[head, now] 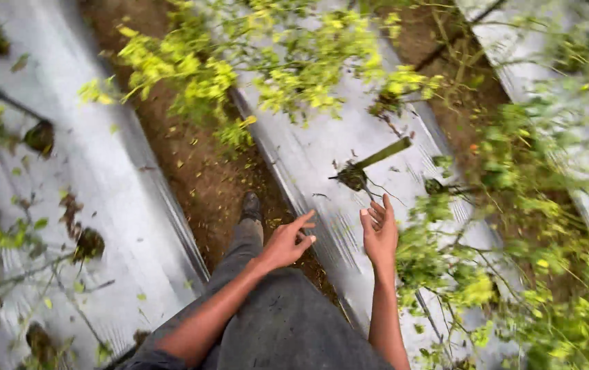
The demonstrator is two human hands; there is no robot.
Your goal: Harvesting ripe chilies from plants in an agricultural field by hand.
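Note:
My left hand [286, 241] hangs open over the dirt path, fingers spread, holding nothing. My right hand [379, 231] is open too, palm turned inward, fingers pointing up toward a cut green stem [382, 153] that sticks out of a planting hole [353, 176] in the silver plastic mulch [322, 157]. Neither hand touches the stem. A leafy yellow-green plant [287, 62] leans over the bed beyond the hands. My grey trousers and one dark shoe [250, 205] show below.
A brown soil furrow [198, 171] runs between two silver mulch-covered beds. The left bed [102, 178] has several planting holes with dark clumps. Leafy branches [534, 226] crowd the right side. Fallen leaves lie scattered about.

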